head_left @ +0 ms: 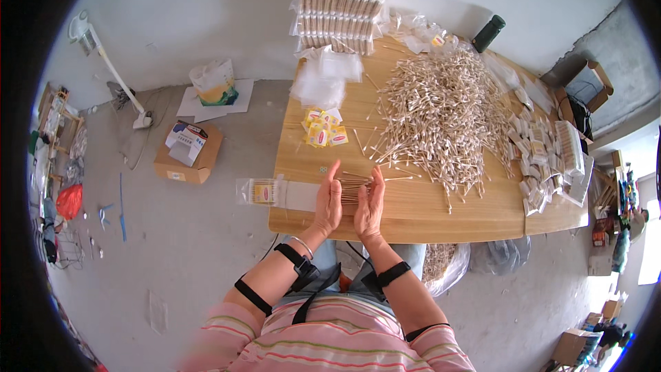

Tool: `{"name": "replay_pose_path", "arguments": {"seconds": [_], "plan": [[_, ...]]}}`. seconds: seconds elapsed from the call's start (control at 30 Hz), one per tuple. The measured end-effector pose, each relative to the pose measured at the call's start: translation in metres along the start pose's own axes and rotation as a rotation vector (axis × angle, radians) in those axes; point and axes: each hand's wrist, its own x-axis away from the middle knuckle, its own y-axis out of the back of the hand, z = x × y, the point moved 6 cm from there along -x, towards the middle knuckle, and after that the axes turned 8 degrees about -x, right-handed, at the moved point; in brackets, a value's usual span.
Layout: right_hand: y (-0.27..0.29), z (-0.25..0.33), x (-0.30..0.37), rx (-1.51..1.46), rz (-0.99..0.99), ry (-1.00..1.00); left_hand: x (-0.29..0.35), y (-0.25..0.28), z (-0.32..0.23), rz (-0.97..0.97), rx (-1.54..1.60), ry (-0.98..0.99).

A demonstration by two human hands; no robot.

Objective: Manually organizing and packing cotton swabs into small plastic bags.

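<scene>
Near the front edge of the table, my left hand point(329, 201) and my right hand point(370, 207) face each other, palms inward and fingers fairly straight. Between them a bundle of cotton swabs point(354, 189) lies crosswise, its ends pressed by the two palms. Whether the bundle rests on the wood cannot be made out. Left of my left hand is a clear plastic pouch point(263, 191) with swabs and a yellow card in it, overhanging the table's left edge. A white strip point(301, 196) reaches from the pouch to my left hand. Several yellow-and-white cards point(323, 128) lie farther back.
A large heap of loose cotton swabs point(441, 114) covers the middle of the wooden table point(292, 158). Clear bags point(327, 76) and stacked swab packs point(339, 10) stand behind. White packets point(540, 158) crowd the right side, and a dark green bottle point(488, 33) the back. A cardboard box point(189, 160) sits on the floor.
</scene>
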Motion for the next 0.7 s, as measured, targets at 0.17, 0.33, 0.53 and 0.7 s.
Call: {"name": "replay_pose_path", "arguments": {"seconds": [0.17, 0.33, 0.53, 0.7], "plan": [[-0.007, 0.034, 0.002, 0.768, 0.274, 0.227, 0.000, 0.003, 0.012, -0.013, 0.149, 0.023], [-0.020, 0.017, 0.000, 1.202, 0.591, 0.235, -0.006, -0.002, 0.014, -0.004, 0.299, 0.055], [-0.025, 0.024, 0.022, 1.258, 0.593, 0.211, -0.006, 0.006, 0.025, -0.050, 0.372, 0.092], [-0.027, 0.023, 0.012, 1.319, 0.580, 0.198, -0.006, 0.002, 0.016, 0.007, 0.266, 0.068]]}}
